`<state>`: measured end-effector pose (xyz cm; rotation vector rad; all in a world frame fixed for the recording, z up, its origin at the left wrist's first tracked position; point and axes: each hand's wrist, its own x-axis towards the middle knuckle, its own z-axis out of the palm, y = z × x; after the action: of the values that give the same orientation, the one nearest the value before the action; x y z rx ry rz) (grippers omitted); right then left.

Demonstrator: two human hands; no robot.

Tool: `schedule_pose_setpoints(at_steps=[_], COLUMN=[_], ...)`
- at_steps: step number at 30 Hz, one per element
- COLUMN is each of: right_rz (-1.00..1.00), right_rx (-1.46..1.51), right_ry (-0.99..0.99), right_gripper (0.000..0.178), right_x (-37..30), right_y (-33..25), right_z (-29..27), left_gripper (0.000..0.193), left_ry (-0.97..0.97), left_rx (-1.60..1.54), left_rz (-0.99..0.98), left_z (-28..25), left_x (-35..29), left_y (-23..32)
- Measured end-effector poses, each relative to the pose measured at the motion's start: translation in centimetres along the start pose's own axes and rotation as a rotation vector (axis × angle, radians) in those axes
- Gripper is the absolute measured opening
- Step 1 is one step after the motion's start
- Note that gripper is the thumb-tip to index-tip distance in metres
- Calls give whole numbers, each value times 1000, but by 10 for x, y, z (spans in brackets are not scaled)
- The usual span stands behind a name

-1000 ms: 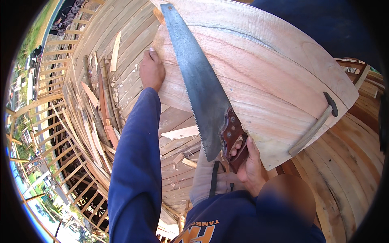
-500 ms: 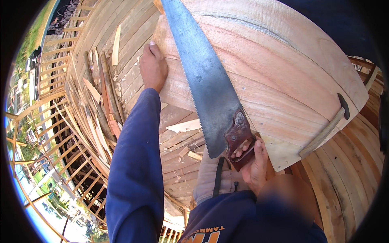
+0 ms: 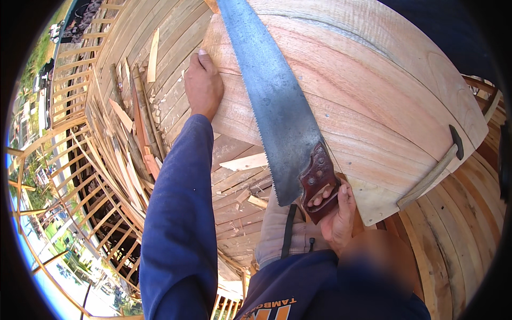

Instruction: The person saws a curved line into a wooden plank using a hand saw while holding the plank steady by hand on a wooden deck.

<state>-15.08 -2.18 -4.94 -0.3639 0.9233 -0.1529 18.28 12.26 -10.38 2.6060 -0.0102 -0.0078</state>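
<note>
A wide pale wooden board fills the upper middle and right of the view. My left hand presses flat on its left edge, blue sleeve trailing down. My right hand grips the dark red wooden handle of a hand saw. The saw's long grey blade lies across the board, running up and away to the top edge, teeth facing left.
Below lies a floor of wooden planks strewn with offcuts and splinters. A wooden lattice frame runs along the left, with grass and ground far beneath. A hammer rests at the board's right edge. More planks curve at the lower right.
The saw has slid down and toward me along the board, its handle now lower and further right. My left hand stays pressed on the board's left edge.
</note>
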Motion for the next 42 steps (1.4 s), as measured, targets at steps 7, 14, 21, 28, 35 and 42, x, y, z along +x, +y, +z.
schedule_pose_setpoints(at_steps=[7,14,21,28,35,42], right_rz=[-9,-8,-16,-16,-7,-9], right_rx=[-3,-27,-62,-113,-114,-107], right_ry=[14,2,13,-5,15,-3], right_gripper=[30,33,32,29,26,24], right_x=[0,0,0,0,-1,0], right_y=[2,0,1,0,-1,-1], right_z=[-1,0,1,4,6,4], left_gripper=[47,47,46,46,46,47], left_ry=[-5,5,-1,-10,-31,-28], left_rx=[2,9,7,16,17,27], left_rz=[-15,-25,-23,-34,-59,-68], left_z=[-2,1,1,0,0,-2], left_x=[0,0,0,1,1,0], left_y=[3,0,1,0,0,2])
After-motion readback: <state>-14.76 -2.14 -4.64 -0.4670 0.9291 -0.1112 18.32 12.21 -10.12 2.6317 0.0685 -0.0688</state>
